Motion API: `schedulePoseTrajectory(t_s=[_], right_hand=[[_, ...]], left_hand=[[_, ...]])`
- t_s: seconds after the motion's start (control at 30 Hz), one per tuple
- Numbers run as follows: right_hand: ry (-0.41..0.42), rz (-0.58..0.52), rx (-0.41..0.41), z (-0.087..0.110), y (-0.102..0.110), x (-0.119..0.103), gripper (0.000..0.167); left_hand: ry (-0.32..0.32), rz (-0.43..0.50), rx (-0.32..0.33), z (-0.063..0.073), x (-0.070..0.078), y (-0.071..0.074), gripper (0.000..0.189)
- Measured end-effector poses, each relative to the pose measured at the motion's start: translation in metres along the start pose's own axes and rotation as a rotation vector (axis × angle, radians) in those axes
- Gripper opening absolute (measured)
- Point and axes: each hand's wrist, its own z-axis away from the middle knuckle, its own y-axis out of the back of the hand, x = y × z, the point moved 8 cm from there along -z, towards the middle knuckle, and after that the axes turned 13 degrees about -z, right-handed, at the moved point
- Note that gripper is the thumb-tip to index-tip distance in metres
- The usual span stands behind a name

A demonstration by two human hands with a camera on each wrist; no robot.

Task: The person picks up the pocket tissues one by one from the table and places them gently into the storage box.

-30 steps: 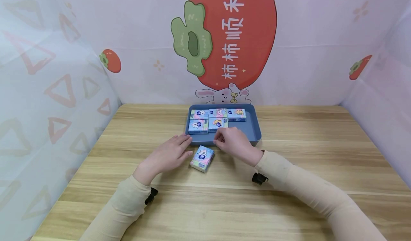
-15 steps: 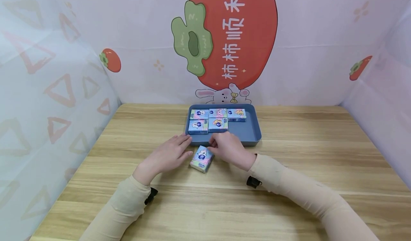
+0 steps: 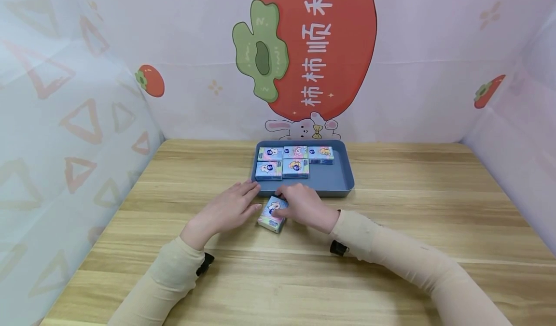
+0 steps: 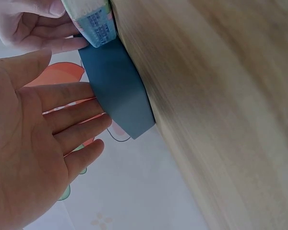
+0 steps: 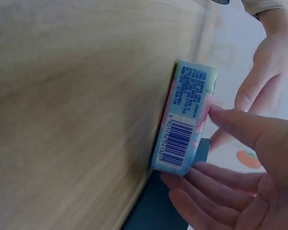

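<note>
In the head view a small tissue pack (image 3: 271,215) with a pastel cartoon print lies slantwise on the wooden table. My right hand (image 3: 306,207) pinches it, thumb on the upper face and fingertips at the end toward the tray; the right wrist view shows the barcode side of this pack (image 5: 182,112). A blue-grey tray (image 3: 330,183) stands just beyond, holding several similar tissue packs (image 3: 295,167) in two rows at its left and back. My left hand (image 3: 226,210) lies left of the loose pack, its fairly straight fingers (image 4: 81,132) touching the tray's front left edge.
The tray's right side and front strip show bare floor (image 3: 323,177). Behind the table (image 3: 412,181) hangs a printed cloth backdrop (image 3: 417,75), with cloth sides to left and right. Black wrist straps (image 3: 339,248) sit under the sleeves.
My right hand has come down and left from the tray's front edge onto the loose tissue pack. My left hand has stayed in place.
</note>
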Motion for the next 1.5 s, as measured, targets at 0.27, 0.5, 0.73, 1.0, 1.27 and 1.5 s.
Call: schedulePoseTrajectory(t_s=[0.27, 0.5, 0.73, 1.0, 1.27, 1.5], right_hand=[[0.021, -0.066, -0.081, -0.003, -0.009, 0.001, 0.053], [-0.014, -0.051, -0.146, -0.002, -0.014, 0.003, 0.059], [-0.068, -0.012, -0.188, 0.001, -0.017, 0.005, 0.059], [-0.082, -0.066, -0.219, 0.003, -0.018, 0.006, 0.057], [-0.105, -0.083, -0.241, 0.001, -0.019, 0.008, 0.057], [-0.120, -0.113, -0.246, 0.002, -0.019, 0.009, 0.058]], left_hand=[[0.000, 0.004, 0.006, 0.001, 0.000, 0.001, 0.058], [-0.003, -0.008, 0.000, 0.000, 0.000, -0.001, 0.058], [-0.002, -0.007, -0.001, -0.001, 0.000, 0.000, 0.059], [0.010, 0.005, -0.007, -0.001, -0.001, 0.000, 0.060], [0.013, 0.009, -0.014, -0.001, -0.001, -0.001, 0.060], [0.016, 0.003, -0.009, 0.000, -0.001, -0.001, 0.059]])
